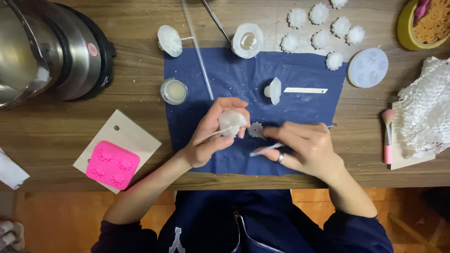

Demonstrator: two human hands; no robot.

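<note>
My left hand (212, 136) holds a small white wax piece (231, 121) with a thin white wick sticking out toward the left, over a dark blue cloth (225, 75). My right hand (302, 146), a ring on one finger, grips a thin metal tool (265, 150) whose tip points left toward the piece. Between the two hands a small white flower-shaped wax piece (255, 129) lies on the cloth.
A pink silicone mould (112, 165) rests on a wooden board at left, beside a steel kettle (51, 47). Several white wax flowers (323, 23), a round pale mould (368, 68), a small jar (174, 91), a pink brush (387, 136) and white netting (426, 107) surround the cloth.
</note>
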